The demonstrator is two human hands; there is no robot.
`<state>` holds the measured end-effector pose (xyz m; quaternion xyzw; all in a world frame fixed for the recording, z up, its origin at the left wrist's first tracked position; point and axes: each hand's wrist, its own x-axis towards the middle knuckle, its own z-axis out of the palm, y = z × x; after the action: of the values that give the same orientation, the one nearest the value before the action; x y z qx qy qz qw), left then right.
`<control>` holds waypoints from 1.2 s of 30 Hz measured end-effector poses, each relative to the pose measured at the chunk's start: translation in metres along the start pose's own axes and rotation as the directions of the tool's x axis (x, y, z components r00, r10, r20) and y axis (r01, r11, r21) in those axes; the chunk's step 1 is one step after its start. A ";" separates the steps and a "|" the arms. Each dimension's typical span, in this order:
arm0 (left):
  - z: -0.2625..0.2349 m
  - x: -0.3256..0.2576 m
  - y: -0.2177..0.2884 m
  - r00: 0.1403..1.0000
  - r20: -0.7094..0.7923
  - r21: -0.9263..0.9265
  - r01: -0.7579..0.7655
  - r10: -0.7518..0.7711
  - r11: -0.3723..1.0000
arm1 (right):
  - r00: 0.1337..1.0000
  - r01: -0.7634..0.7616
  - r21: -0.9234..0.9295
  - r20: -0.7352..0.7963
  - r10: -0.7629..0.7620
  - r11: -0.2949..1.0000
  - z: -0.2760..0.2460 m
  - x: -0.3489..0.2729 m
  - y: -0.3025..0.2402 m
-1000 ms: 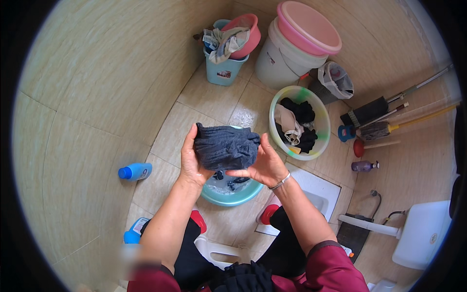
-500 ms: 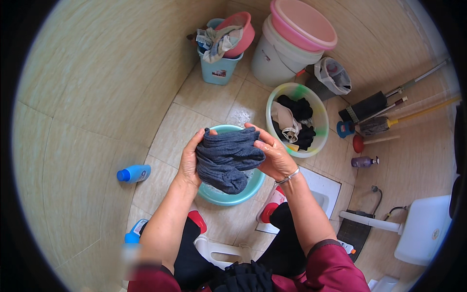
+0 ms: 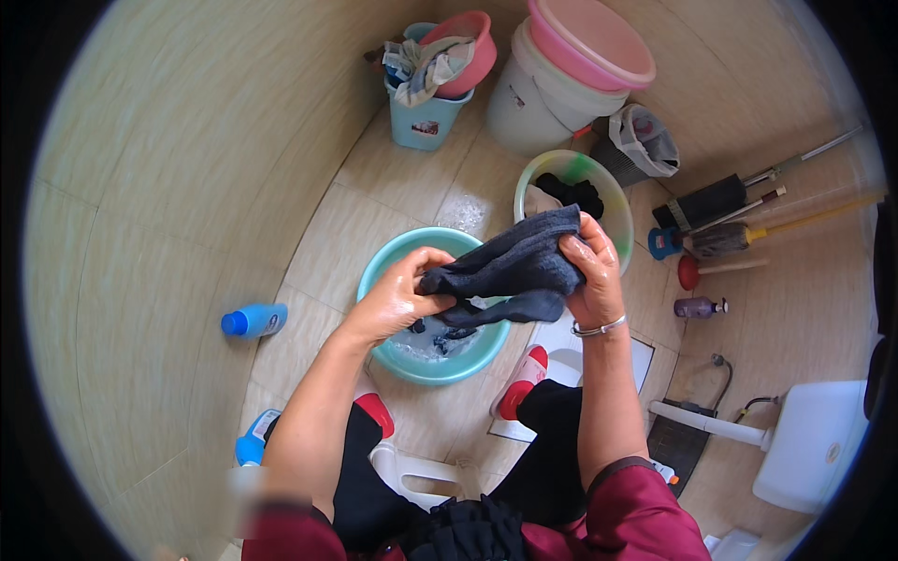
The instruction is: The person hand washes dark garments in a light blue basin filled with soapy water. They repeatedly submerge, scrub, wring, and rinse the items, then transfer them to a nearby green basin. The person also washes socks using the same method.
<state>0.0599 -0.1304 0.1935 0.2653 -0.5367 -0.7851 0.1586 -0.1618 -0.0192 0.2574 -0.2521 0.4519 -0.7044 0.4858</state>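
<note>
A dark blue-grey knitted cloth, which looks like a sock (image 3: 519, 257), is stretched between my hands above a turquoise basin (image 3: 379, 360). My left hand (image 3: 404, 294) pinches its left end between thumb and fingers, over the basin. At the other end, my right hand (image 3: 594, 271) grips the upper edge, with fingers folded over it. A loose fold hangs below, to the right of the basin's middle. Sudsy water and more dark cloth (image 3: 454, 338) lie in the basin. Both hands look wet.
A pale green-rimmed tub (image 3: 620, 224) of clothes stands beyond my right hand. Blue bottles (image 3: 257, 321) stand on the left. Behind are a light blue bin (image 3: 421, 122) and a white bucket (image 3: 519, 112). A squat toilet (image 3: 636, 360) lies at right; a white stool (image 3: 426, 475) is beneath me.
My hands have moved the cloth from over the basin up and to the right, pulling it from a bunch into a longer stretch. The basin's water and the dark cloth inside now show.
</note>
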 end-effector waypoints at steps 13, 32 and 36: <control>-0.017 0.000 0.005 0.929 -0.326 0.120 -0.144 0.176 0.982 | 0.973 -0.225 -0.241 0.001 0.232 0.944 0.017 0.000 0.055; -0.025 -0.018 0.033 0.876 -0.481 -0.164 -0.042 -0.043 0.986 | 0.997 -0.070 -0.998 -0.070 -0.036 0.005 -0.135 -0.005 0.373; -0.024 -0.026 0.035 0.905 -0.424 -0.212 -0.057 -0.039 0.976 | 0.987 0.040 -0.966 -0.002 0.163 -0.254 -0.146 -0.004 0.369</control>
<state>0.0939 -0.1476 0.2252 0.4086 -0.4004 -0.7619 0.3038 -0.1075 -0.0030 -0.1357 -0.5595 0.8126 -0.0298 0.1605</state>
